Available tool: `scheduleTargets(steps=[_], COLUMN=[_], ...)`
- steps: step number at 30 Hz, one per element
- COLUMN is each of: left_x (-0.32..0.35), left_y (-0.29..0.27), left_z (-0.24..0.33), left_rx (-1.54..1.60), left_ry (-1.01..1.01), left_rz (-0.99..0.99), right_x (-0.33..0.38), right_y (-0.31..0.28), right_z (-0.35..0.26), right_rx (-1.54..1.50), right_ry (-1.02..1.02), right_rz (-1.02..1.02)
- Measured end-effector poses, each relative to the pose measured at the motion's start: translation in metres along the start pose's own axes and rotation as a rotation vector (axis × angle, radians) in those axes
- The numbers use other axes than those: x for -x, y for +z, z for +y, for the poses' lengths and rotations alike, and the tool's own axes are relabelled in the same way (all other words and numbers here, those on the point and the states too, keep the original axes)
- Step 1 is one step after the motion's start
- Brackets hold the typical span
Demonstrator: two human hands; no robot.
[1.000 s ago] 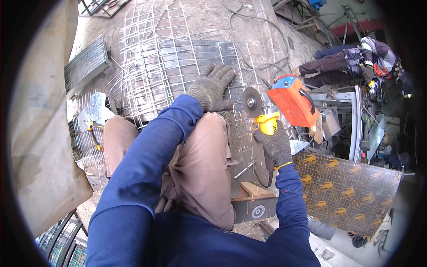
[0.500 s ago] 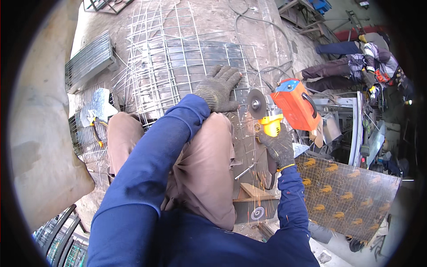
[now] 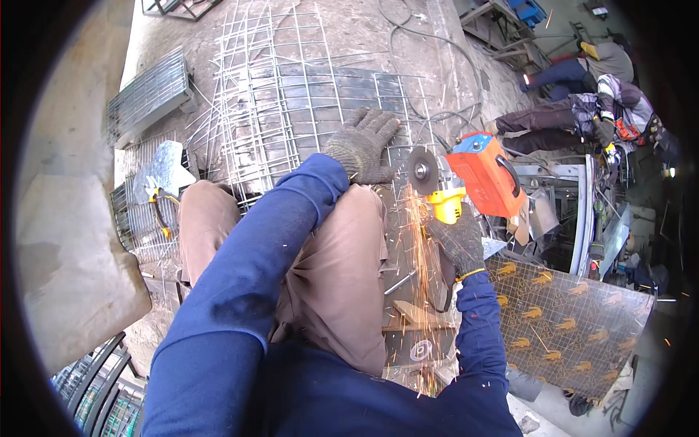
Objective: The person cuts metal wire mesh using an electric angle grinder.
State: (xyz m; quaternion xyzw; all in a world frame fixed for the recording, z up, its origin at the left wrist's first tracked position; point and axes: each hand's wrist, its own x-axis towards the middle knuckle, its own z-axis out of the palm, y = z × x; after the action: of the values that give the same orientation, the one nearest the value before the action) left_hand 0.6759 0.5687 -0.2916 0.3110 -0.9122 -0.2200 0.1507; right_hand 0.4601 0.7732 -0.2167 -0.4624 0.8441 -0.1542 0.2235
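My right hand (image 3: 459, 237), in a dark knit glove, is closed around a yellow angle grinder (image 3: 445, 205). The grinder's cutting disc (image 3: 423, 172) stands on edge by the right side of a welded wire mesh (image 3: 291, 109). A stream of orange sparks (image 3: 419, 266) sprays from below the disc back toward me. My left hand (image 3: 364, 149), also gloved, lies flat on the mesh with fingers apart, just left of the disc. The exact contact between disc and wire is too small to make out.
An orange box (image 3: 486, 175) with a black handle stands right of the grinder. Pliers (image 3: 162, 211) lie on mesh at left, near a metal grating (image 3: 148, 95). A spare disc (image 3: 421, 350) and patterned board (image 3: 568, 320) are near right. Two people work at far right.
The spark stream has grown much thicker and brighter. My hands and the grinder keep nearly the same place, with the view shifted slightly. At far right, one person has shifted position.
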Motion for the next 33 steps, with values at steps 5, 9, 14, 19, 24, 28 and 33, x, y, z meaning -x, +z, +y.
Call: scheduleTargets(steps=[5, 9, 14, 19, 24, 28, 33], left_x=[0.000, -0.001, -0.002, -0.005, -0.014, -0.024, -0.026], left_y=[0.002, 0.000, 0.000, 0.008, 0.006, -0.002, -0.008], left_z=[-0.001, -0.003, -0.005, -0.003, 0.001, 0.008, 0.015], left_rx=[-0.019, -0.020, 0.025, 0.024, 0.043, -0.037, 0.022], left_ry=[0.017, 0.037, 0.080, 0.236, 0.214, 0.155, 0.072], left_rz=[0.006, 0.006, 0.014, -0.006, 0.013, -0.086, 0.039], right_x=[0.002, 0.005, 0.020, 0.036, 0.045, 0.051, 0.050], right_y=[-0.004, -0.007, -0.014, -0.020, -0.016, -0.014, -0.015], right_z=[-0.007, -0.008, 0.002, 0.021, 0.033, 0.038, 0.041], right_rx=[0.024, -0.010, -0.133, -0.144, -0.115, -0.142, -0.099], right_ry=[0.019, 0.032, 0.091, 0.144, 0.180, 0.154, 0.133], right_rz=[-0.023, 0.005, 0.040, 0.042, 0.023, 0.032, 0.024])
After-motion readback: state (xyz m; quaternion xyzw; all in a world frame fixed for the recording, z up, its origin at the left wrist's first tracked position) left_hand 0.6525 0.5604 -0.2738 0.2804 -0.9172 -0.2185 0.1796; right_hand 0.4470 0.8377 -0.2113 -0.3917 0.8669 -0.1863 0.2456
